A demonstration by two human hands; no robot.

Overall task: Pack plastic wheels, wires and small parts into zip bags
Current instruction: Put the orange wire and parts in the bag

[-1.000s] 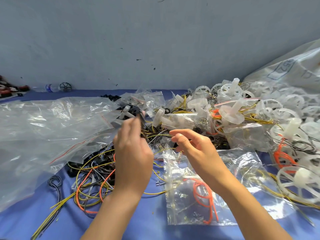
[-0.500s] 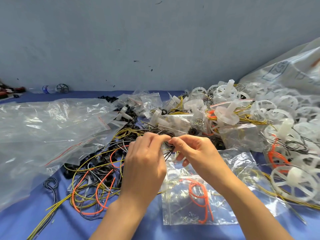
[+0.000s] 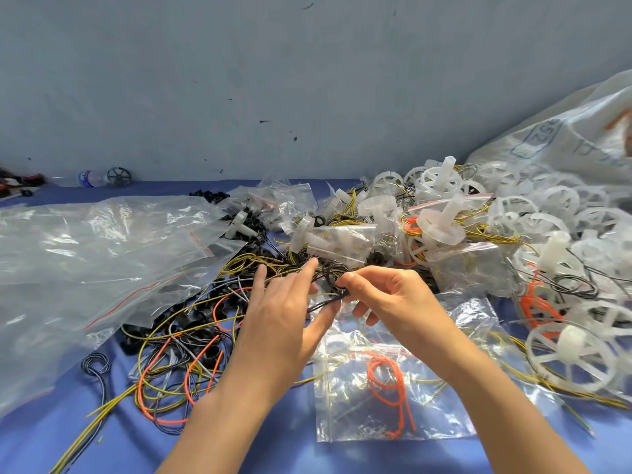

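Our right hand (image 3: 393, 295) pinches a black wire coil (image 3: 333, 273) over the middle of the bench (image 3: 41, 439); our left hand (image 3: 284, 316), fingers straight, hovers beside it. The zip bag (image 3: 427, 405) lies by the near edge.

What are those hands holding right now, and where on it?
The right hand pinches a small black wire coil at its lower edge; the left hand holds nothing.

Large bags (image 3: 85, 268) lie left, wheels (image 3: 561, 200) right, wires (image 3: 178, 364) between, perhaps a bottle (image 3: 89, 177) far behind.
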